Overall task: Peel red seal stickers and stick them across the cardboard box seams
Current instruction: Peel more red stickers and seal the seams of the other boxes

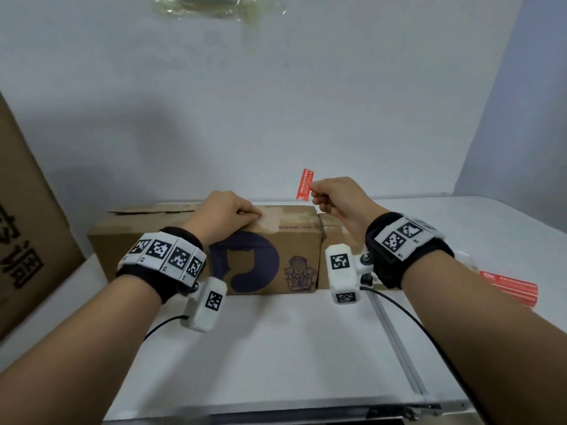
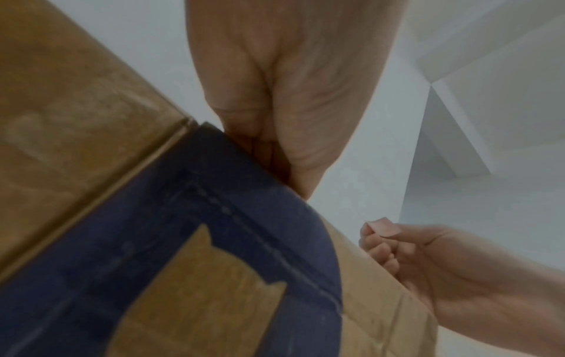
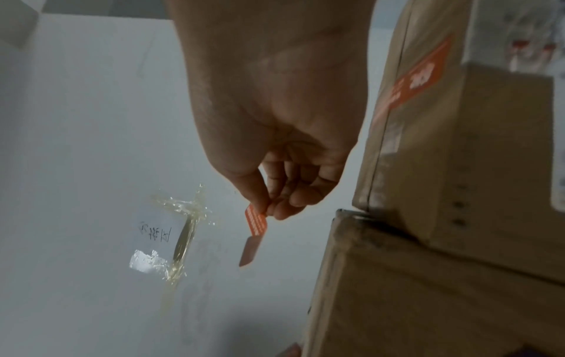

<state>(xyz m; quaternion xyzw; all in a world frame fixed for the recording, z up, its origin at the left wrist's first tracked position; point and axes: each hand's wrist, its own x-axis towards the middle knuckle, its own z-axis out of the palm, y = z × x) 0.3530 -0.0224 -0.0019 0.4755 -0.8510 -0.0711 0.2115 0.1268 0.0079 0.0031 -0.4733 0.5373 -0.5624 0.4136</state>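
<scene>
Spread wide beneath everything, the white counter (image 1: 291, 348). Leaning at its far left, a big carton (image 1: 27, 228) with black print, no part of the job as far as can be told. Standing near the counter's back edge, the cardboard box (image 1: 257, 250) with a dark blue logo on its front, top flaps closed, seam running along the top under pale old tape marks; no red seal visible on that top yet. Just right of it, touching or nearly so, a second box (image 1: 337, 231), mostly hidden behind the wrist camera; in the right wrist view a box face (image 3: 428, 84) carrying an orange-red label, though whether one of these seals cannot be told. At the counter's right side, behind the forearm, the sticker strips (image 1: 509, 286), supply evidently left. Resting on the logo box's top, the left hand (image 1: 227, 210), fingers curled and pressed down, holding nothing. Above that box's right end, the right hand (image 1: 334, 194), grip pinching one peeled red sticker (image 1: 304, 184) between thumb and forefinger, hanging free in the air. Judged so: peeling done for this one, sticking across the seam yet to come.
</scene>
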